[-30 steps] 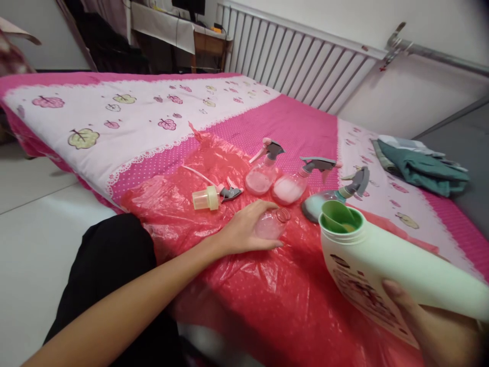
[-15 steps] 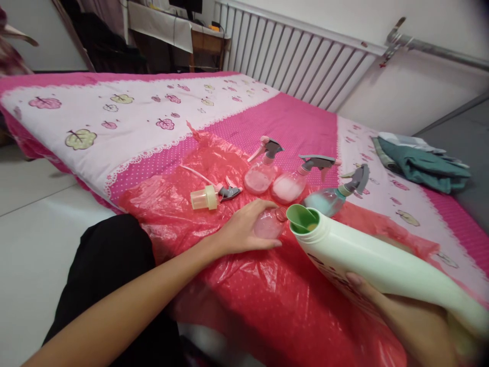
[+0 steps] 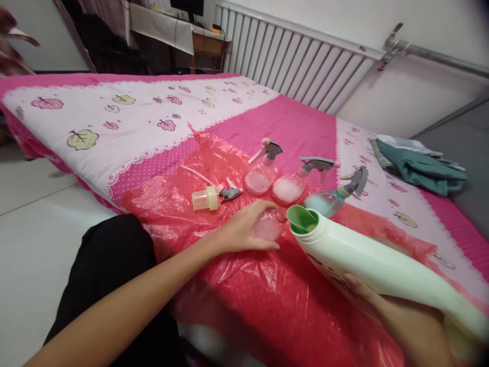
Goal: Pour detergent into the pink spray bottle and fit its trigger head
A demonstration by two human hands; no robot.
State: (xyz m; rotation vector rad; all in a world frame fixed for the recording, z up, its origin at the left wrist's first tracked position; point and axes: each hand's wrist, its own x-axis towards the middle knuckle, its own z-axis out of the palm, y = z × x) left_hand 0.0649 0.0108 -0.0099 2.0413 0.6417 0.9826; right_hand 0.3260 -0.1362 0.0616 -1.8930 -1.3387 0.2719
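Observation:
My left hand (image 3: 248, 227) is wrapped round a small clear pink spray bottle (image 3: 268, 226) whose neck is uncapped. My right hand (image 3: 397, 311) grips a large pale-green detergent bottle (image 3: 367, 255), tilted so that its open green spout (image 3: 301, 219) lies right beside the small bottle's mouth. I cannot make out any stream between them. Left of my left hand lie a cream measuring cap (image 3: 205, 199) and a loose grey-and-pink spray trigger (image 3: 229, 192) with its tube. Behind stand two pink spray bottles (image 3: 260, 176) (image 3: 289, 186) and a teal one (image 3: 326, 201), all with triggers on.
A crinkled red plastic sheet (image 3: 164, 204) covers part of the pink-and-white bed (image 3: 141, 117). Folded green cloth (image 3: 420, 165) lies at the right. A white radiator (image 3: 294, 56) and a desk (image 3: 160, 25) stand behind the bed. My dark-clothed knee (image 3: 110, 255) is at the left.
Hardly anything differs. Both hands hold the same bottles in nearly the same place, and the view has shifted very slightly.

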